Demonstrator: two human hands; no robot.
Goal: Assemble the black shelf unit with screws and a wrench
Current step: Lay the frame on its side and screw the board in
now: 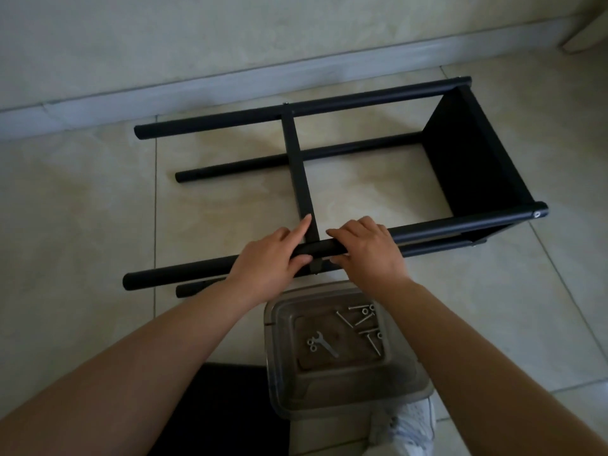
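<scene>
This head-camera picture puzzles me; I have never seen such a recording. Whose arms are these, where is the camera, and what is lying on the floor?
The camera sits on a person's head and looks down, so the arms are their own. On the tiled floor lies a black shelf frame on its side. The left hand and right hand both grip its near pole, where a crossbar meets it. Nearer the person stands a clear plastic box holding a small wrench and loose screws. A white shoe shows below.
</scene>
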